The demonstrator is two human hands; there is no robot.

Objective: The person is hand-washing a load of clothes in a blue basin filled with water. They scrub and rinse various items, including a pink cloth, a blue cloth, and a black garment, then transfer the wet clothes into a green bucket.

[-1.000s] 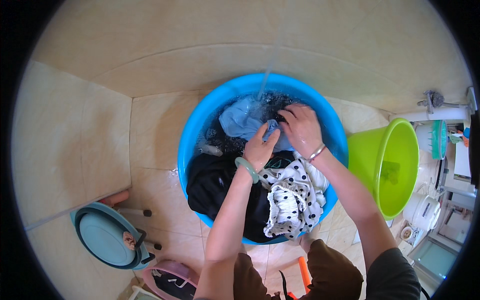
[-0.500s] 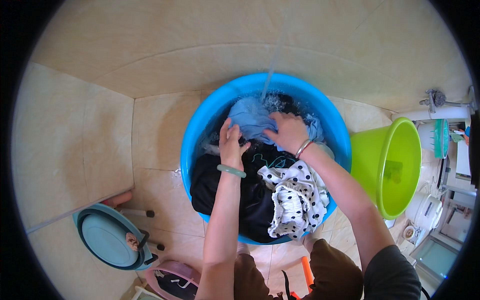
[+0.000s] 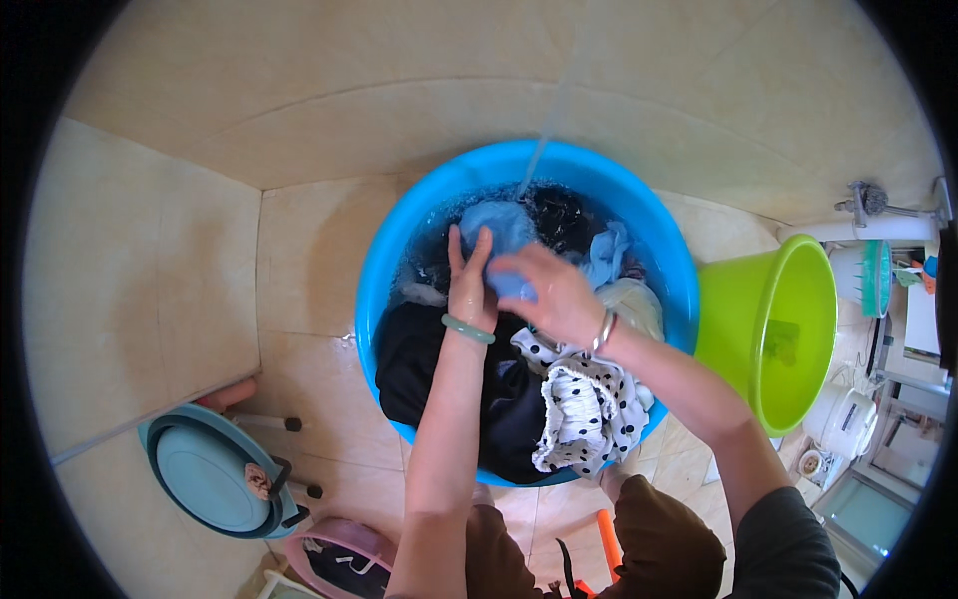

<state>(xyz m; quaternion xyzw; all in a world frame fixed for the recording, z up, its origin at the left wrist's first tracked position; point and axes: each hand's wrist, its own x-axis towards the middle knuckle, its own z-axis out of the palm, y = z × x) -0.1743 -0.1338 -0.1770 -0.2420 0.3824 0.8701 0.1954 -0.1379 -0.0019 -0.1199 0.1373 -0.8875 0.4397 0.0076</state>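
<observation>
A light blue cloth (image 3: 499,222) is bunched in the water of a large blue basin (image 3: 371,299). Against its left side my left hand (image 3: 471,285) stands with fingers stretched up and apart, a green bangle on the wrist. From the right my right hand (image 3: 559,298), slightly blurred, bends its fingers over a fold of this cloth beside the left palm. Closer to me lie a white garment with black dots (image 3: 584,409) and black clothing (image 3: 429,359), partly out of the water. A thin stream of water (image 3: 534,165) falls in at the far side.
Right of the basin a lime green bucket (image 3: 733,329) lies tipped. A tap (image 3: 868,203) is on the wall at far right. On the left are a folded blue-grey basin (image 3: 210,479) and a pink tub (image 3: 334,534) with dark cloth. Tiled walls bound the far and left sides.
My right hand has come left and nearer, pulling part of the light blue cloth toward my left hand. The cloth is more bunched, and dark water shows where it was spread.
</observation>
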